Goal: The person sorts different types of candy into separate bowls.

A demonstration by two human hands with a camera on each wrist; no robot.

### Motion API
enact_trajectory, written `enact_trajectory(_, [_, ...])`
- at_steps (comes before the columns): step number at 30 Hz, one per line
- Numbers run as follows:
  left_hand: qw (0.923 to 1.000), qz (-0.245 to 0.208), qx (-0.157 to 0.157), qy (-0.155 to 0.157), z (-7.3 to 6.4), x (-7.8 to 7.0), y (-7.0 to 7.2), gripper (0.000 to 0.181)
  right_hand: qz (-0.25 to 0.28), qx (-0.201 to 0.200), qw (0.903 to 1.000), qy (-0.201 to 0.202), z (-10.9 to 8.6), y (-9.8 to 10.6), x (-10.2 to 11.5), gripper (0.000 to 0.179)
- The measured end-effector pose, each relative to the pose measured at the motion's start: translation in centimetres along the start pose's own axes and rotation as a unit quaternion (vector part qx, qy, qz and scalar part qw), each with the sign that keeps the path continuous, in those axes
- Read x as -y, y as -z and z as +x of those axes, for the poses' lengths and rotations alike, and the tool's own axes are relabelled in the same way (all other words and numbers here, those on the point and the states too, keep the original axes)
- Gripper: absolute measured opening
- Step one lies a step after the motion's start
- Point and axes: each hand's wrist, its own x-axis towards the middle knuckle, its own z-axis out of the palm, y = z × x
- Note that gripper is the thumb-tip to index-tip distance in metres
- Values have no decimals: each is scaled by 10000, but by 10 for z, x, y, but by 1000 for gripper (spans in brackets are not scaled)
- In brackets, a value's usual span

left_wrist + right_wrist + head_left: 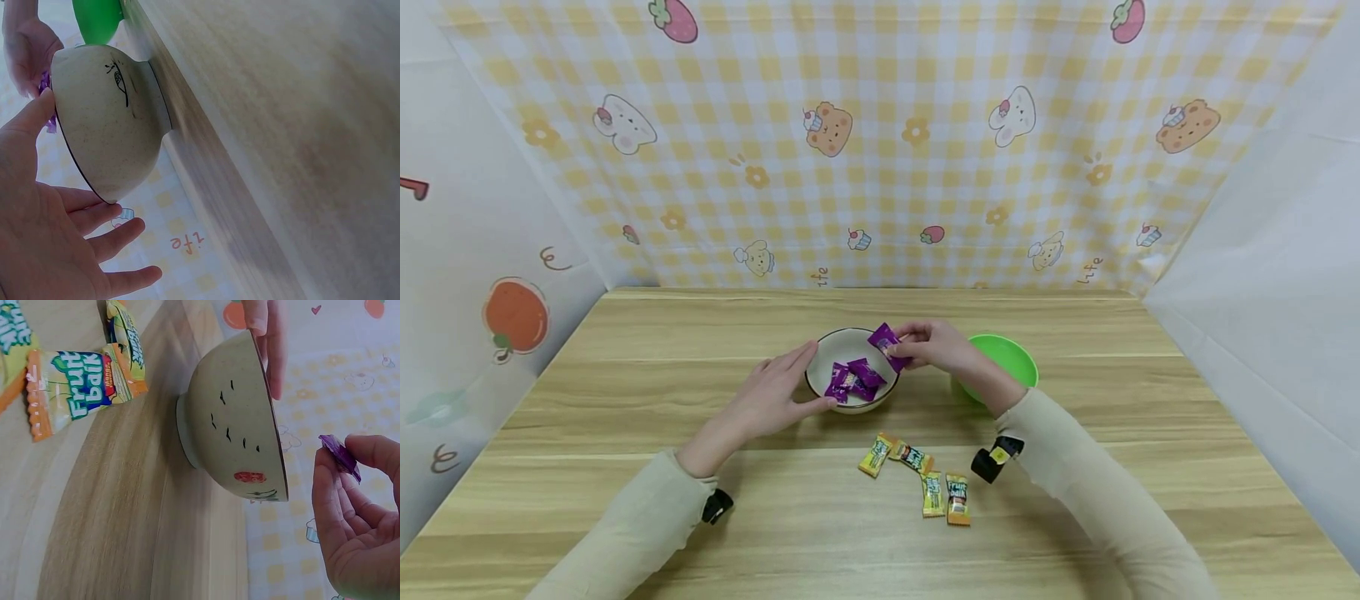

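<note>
"What's on the tabletop (pixel 700 342)?"
"A bowl (pixel 841 347) near the middle, with candies (pixel 855 381) inside. To its right, a second bowl (pixel 1011 356)."
"And beside the first?"
"The left hand (pixel 775 392) touches its left rim. The right hand (pixel 938 345) holds another candy (pixel 885 337) above the right rim."
"Elsewhere?"
"Four loose candies (pixel 913 457) lie in front of the bowls; a curtain (pixel 880 192) hangs behind."

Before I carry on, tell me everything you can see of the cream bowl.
The cream bowl is round, speckled and ceramic-looking, with a thin dark rim, a narrower foot, and small dark markings plus a red patch on its outer wall. It stands upright on the wood-grain table, left of the green container in the head view, and holds several purple packets. The left hand touches its rim.
</note>
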Motion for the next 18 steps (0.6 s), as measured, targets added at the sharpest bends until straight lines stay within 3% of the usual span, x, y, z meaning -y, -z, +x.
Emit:
enact_trajectory(11, [10000, 50, -23, -5, 0, 1, -1, 92, -340, -111, 9993, -51, 16, -14, 0, 29])
enact_trajectory(18, [10000, -77, 13, 18, 0, 0, -1, 91, -293, 177, 9992, 193, 15, -15, -1, 29])
